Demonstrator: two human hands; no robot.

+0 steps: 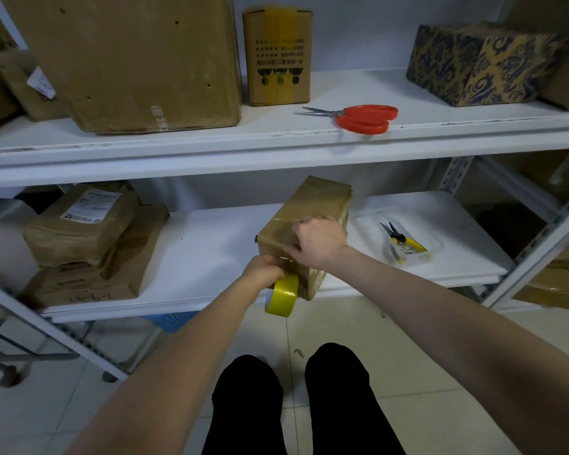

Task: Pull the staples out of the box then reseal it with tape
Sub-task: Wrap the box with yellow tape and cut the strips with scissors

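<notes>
A brown box (316, 201) is seen on the lower shelf (211, 251), right at the front edge and turned a little to one side. The near side of the box is held by the right hand (319, 241); its fingers are curled over the top edge and its thumb is pressed flat lower down. A yellow tape roll (284, 295) is gripped tight by the left hand (263, 269), just below the right thumb. The roll is held up on its edge, close against the lower front corner of the box, past the edge of the shelf. To the right of the box, yellow-handled pliers (404, 241) are laid in a clear tray (368, 224). Brown parcels (86, 231) are piled at the left end of the same shelf. On the upper shelf (309, 139), red scissors (362, 119) are laid near the front edge, with a big box (128, 60), a small taped box (278, 57) and patterned boxes (483, 64) behind them.
</notes>
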